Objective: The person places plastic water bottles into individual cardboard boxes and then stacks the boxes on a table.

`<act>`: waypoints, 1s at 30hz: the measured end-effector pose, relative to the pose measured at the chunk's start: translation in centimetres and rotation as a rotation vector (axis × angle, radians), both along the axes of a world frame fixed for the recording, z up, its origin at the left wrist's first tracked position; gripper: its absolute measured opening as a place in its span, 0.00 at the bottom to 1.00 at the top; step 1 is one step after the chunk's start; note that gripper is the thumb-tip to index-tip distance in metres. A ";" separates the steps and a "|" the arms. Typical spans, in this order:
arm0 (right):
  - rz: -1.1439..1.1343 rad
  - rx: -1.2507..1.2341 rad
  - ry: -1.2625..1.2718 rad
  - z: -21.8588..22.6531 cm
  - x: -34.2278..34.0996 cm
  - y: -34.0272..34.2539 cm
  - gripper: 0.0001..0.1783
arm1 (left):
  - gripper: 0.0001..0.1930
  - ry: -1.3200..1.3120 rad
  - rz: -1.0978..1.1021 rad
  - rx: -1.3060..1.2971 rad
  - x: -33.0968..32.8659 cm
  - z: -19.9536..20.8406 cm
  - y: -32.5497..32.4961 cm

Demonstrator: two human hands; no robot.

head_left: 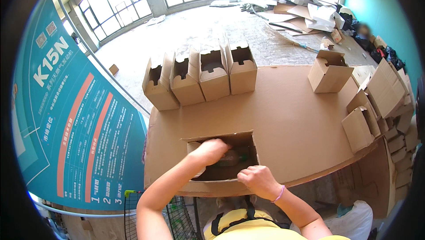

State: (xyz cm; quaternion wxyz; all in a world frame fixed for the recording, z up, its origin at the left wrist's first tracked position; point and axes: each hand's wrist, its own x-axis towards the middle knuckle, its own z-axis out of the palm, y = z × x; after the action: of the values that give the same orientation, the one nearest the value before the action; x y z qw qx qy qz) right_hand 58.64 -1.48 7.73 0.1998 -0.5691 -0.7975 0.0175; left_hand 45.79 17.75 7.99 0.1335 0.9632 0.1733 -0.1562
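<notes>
An open cardboard box (254, 150) stands in front of me near the table's near edge. Over its left part my left hand (211, 150) is curled, back of the hand up; whatever its fingers hold, if anything, is hidden. In the box's dim inside lies what looks like a clear plastic bottle (230, 157) with a green end, just right of the left hand. My right hand (260, 180), a pink band at its wrist, is closed on the box's near right rim.
Several open cardboard boxes (214, 74) stand in a row at the table's far left. Another open box (330, 74) is at the far right, and more cartons (359, 127) crowd the right edge. A teal banner (75, 116) rises on the left; a black wire basket (179, 218) sits below the table.
</notes>
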 end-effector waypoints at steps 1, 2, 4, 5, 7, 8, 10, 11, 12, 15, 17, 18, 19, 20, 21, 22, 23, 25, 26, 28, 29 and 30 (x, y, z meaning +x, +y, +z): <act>-0.028 -0.005 0.002 0.2 0.2 -0.1 0.02 | 0.13 -0.205 -0.031 -0.054 -1.8 2.8 -0.1; -0.056 -0.010 0.008 0.5 0.5 -0.2 0.02 | 0.15 -0.420 0.041 -0.171 -3.9 6.0 -1.0; -0.105 -0.014 0.000 0.7 0.7 -0.3 0.02 | 0.17 -0.815 0.261 -0.351 -9.7 9.2 -1.5; -0.107 -0.031 0.004 0.6 0.3 -0.1 0.03 | 0.17 -0.995 0.424 -0.394 -14.0 9.2 -2.0; -0.114 -0.058 0.003 1.0 -0.5 0.4 0.04 | 0.17 -1.430 0.967 -0.280 -23.8 5.4 -3.7; -0.139 -0.058 0.020 1.2 -0.6 0.3 0.06 | 0.18 -1.719 1.008 -0.303 -28.0 1.6 -3.6; -0.205 -0.080 -0.011 1.4 -0.4 -0.1 0.07 | 0.18 -1.788 1.513 -0.181 -37.7 -11.6 -2.8; -0.194 -0.077 -0.009 1.6 -0.8 0.3 0.07 | 0.18 -1.588 1.761 -0.129 -48.9 -23.2 -4.0; -0.212 -0.065 0.001 1.6 -1.0 0.4 0.08 | 0.16 -1.180 2.032 -0.190 -53.5 -29.7 -6.4; -0.218 -0.095 0.023 1.3 -1.0 1.3 0.09 | 0.19 0.041 1.760 0.416 -58.4 -41.5 -15.4; -0.269 -0.109 0.019 1.3 -1.2 1.0 0.09 | 0.19 0.278 1.611 0.019 -52.7 -43.4 -17.8; -0.294 -0.110 0.008 1.5 -1.2 0.6 0.09 | 0.19 0.350 1.531 -0.109 -49.7 -43.4 -17.7; -0.308 -0.109 0.003 1.5 -1.4 0.4 0.09 | 0.19 0.404 1.462 -0.196 -47.6 -43.0 -17.5; -0.315 -0.109 0.014 1.5 -1.6 0.6 0.08 | 0.19 0.426 1.436 -0.230 -46.5 -42.9 -17.5; -0.322 -0.110 0.024 1.4 -1.8 0.7 0.08 | 0.20 0.448 1.409 -0.259 -45.7 -42.6 -17.4; -0.342 -0.116 0.024 1.5 -2.0 0.5 0.07 | 0.20 0.456 1.382 -0.286 -44.8 -42.9 -17.3; -0.350 -0.122 0.017 1.5 -2.2 0.4 0.07 | 0.20 0.461 1.371 -0.299 -44.5 -42.9 -17.1; -0.366 -0.135 0.008 1.4 -2.4 0.4 0.06 | 0.21 0.468 1.349 -0.321 -44.4 -42.6 -17.2; -0.360 -0.123 0.009 1.5 -2.5 0.5 0.06 | 0.21 0.470 1.343 -0.329 -44.6 -42.5 -17.0; -0.351 -0.102 0.009 1.6 -2.6 0.6 0.06 | 0.21 0.455 1.333 -0.332 -44.3 -42.6 -16.8; -0.356 -0.108 0.006 1.7 -2.7 0.6 0.06 | 0.22 0.456 1.326 -0.343 -44.4 -42.6 -17.0; -0.360 -0.115 0.003 1.8 -2.9 0.7 0.05 | 0.22 0.456 1.321 -0.348 -44.3 -42.7 -17.1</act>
State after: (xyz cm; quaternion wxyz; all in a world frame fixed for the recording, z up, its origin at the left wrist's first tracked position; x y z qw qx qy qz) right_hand 55.78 -0.82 9.55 0.1681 -0.7129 -0.6803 0.0277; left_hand 1.47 0.66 -34.68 0.3120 0.5654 0.7160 -0.2653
